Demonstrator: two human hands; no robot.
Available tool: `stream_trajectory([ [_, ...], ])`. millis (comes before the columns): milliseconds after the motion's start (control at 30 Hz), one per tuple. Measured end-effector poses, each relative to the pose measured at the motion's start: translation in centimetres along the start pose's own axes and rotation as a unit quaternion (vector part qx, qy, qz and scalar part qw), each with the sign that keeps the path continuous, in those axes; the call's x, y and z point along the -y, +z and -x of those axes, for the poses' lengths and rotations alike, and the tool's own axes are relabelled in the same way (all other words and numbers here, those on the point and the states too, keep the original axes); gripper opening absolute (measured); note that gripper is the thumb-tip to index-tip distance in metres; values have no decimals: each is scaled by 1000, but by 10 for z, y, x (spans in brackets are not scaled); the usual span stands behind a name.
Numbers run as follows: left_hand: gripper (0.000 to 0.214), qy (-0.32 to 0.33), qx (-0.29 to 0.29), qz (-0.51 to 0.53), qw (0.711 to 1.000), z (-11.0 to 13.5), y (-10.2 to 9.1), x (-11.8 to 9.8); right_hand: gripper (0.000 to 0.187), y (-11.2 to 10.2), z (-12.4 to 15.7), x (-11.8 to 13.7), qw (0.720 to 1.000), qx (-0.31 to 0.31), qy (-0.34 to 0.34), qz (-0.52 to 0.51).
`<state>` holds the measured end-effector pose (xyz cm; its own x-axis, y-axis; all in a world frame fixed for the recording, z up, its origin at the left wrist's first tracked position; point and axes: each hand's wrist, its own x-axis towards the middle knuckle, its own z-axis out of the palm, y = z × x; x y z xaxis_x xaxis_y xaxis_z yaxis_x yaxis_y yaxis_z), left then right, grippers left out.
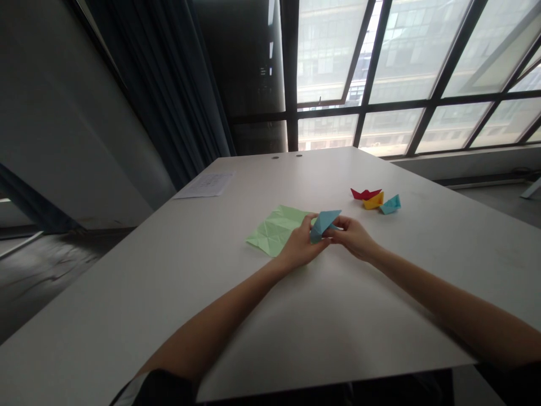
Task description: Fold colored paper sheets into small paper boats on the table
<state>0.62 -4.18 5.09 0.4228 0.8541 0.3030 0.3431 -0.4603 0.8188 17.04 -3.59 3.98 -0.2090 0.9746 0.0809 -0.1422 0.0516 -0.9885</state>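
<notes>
A folded piece of light blue paper (323, 224) is held between both hands, a little above the table. My left hand (301, 243) grips its left side, fingers closed around the edge. On the other side, my right hand (354, 237) pinches the paper's right part between thumb and fingers. Some of the folds are hidden behind the fingers. Under and behind my left hand lies a creased light green sheet of paper (274, 228), spread out on the tabletop.
Right of my hands stand a red paper boat (364, 194), a yellow paper boat (373, 201) and a light blue paper boat (391, 204), close together. A printed sheet (205, 185) lies at the far left of the white table (139, 282). Windows and a dark curtain are beyond.
</notes>
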Motion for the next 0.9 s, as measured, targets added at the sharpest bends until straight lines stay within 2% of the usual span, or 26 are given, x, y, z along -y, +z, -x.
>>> stream_trajectory([
  [100, 46, -57, 6, 134, 989, -6, 3, 7, 26, -4, -1, 2, 1000, 6, 6, -28],
  [167, 36, -98, 6, 225, 969, -10, 4, 9, 26, -7, -2, 3, 999, -4, 10, -44],
  [233, 26, -136, -1, 273, 952, -13, 4, 9, 26, -10, -3, 4, 998, -20, 15, -54],
  [400, 19, -211, -41, 300, 929, -15, 0, 9, 26, -13, -3, 7, 998, -48, 8, -30],
  [567, 18, -292, -77, 347, 888, -16, -4, 13, 26, -14, -3, 9, 997, -69, -8, -33],
  [800, 17, -297, -86, 379, 872, -18, -11, 11, 28, -22, -9, 3, 993, -111, 11, -44],
  [900, 17, -301, -63, 397, 865, -19, -17, 8, 31, -25, -11, 0, 992, -122, 6, -36],
])
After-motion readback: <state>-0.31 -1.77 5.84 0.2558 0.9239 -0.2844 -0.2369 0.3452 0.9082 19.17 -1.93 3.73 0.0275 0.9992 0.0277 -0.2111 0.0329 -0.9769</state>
